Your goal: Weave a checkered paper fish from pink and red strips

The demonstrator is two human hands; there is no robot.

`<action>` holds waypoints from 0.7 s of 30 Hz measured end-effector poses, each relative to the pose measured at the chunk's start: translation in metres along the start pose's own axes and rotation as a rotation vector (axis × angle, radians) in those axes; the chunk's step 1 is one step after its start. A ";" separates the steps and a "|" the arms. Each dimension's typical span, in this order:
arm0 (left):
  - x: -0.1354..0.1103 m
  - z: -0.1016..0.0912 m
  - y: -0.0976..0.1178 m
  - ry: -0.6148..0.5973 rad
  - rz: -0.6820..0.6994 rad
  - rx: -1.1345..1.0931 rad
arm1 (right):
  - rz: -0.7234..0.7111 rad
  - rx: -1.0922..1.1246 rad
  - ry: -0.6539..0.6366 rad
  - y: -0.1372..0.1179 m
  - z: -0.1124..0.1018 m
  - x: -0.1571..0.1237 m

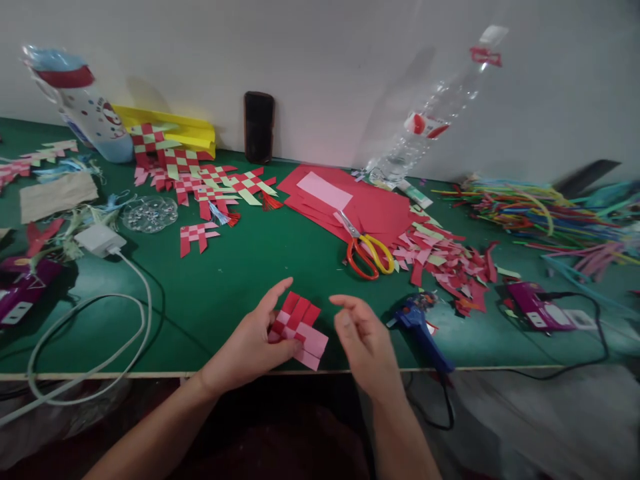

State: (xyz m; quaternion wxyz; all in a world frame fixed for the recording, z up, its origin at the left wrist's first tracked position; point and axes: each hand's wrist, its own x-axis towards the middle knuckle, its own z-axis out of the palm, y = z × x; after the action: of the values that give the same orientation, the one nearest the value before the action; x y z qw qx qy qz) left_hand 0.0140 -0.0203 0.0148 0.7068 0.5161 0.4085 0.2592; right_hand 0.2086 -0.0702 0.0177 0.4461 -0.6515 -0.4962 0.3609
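Observation:
My left hand (253, 343) pinches a small woven paper piece (300, 328) of red and pink strips, held just above the near edge of the green table (235, 280). My right hand (363, 340) hovers just right of the piece, fingers loosely curled and apart, holding nothing. Scissors (367, 250) with orange and yellow handles lie beyond my right hand on a stack of red paper sheets (360, 203). A blue glue gun (423, 323) rests to the right of my right hand.
Several finished woven paper fish (200, 177) lie at the back left, near a yellow box (175, 130) and a dark phone (259, 127) leaning on the wall. Paper scraps (445, 260), coloured straws (540, 210), a tilted plastic bottle (430, 120), a white charger and cable (103, 240) surround.

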 end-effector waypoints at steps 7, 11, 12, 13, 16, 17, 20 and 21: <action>0.000 -0.001 -0.001 -0.026 -0.003 0.020 | -0.159 -0.218 -0.062 -0.007 0.013 0.007; -0.001 -0.003 -0.002 -0.011 -0.018 0.018 | -0.186 -0.271 0.142 0.004 -0.013 0.000; -0.001 -0.003 -0.003 -0.009 -0.018 0.026 | -0.168 -0.279 0.202 0.007 -0.023 -0.005; -0.001 -0.003 -0.003 -0.004 -0.014 0.035 | -0.140 -0.280 0.255 0.011 -0.035 -0.012; -0.002 -0.004 -0.003 0.009 -0.010 0.038 | -0.030 -0.237 0.386 0.021 -0.071 -0.041; -0.002 -0.004 -0.003 0.016 -0.012 0.031 | 0.006 -0.226 0.397 0.026 -0.083 -0.052; -0.003 -0.003 -0.003 0.036 -0.024 0.033 | 0.153 -0.264 0.396 0.049 -0.112 -0.086; -0.003 -0.003 -0.002 0.042 -0.029 0.041 | 0.184 -0.279 0.389 0.060 -0.120 -0.096</action>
State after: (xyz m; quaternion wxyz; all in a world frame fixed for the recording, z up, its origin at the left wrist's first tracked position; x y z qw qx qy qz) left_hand 0.0099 -0.0223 0.0132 0.6911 0.5189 0.4359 0.2514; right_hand 0.3146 -0.1963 0.0050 0.4042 -0.8065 -0.3845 0.1958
